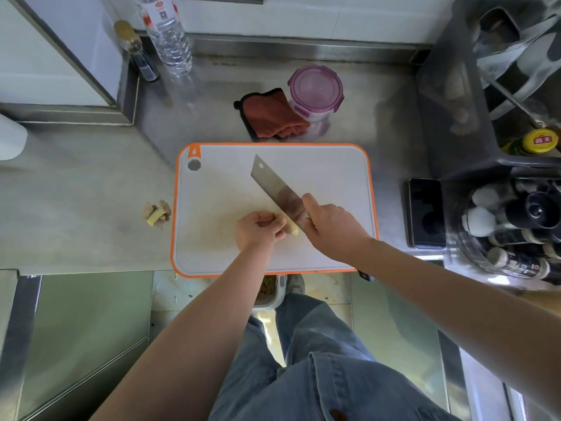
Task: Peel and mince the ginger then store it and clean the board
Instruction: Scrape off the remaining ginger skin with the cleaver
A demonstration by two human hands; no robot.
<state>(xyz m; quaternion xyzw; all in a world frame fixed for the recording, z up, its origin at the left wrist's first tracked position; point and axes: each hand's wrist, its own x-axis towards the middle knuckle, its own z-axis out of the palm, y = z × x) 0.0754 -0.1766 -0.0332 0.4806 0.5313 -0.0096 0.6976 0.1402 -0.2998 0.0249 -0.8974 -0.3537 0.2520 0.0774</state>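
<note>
A white cutting board with an orange rim lies on the steel counter. My left hand pinches a pale peeled piece of ginger near the board's middle. My right hand grips the handle of a cleaver, whose blade lies against the ginger and points up and to the left. A small heap of ginger scraps sits on the counter just left of the board. Behind the board stands a clear container with a purple lid.
A red cloth lies next to the container. A water bottle and a small bottle stand at the back left. A phone and racks of bottles fill the right. A bin sits below the counter edge.
</note>
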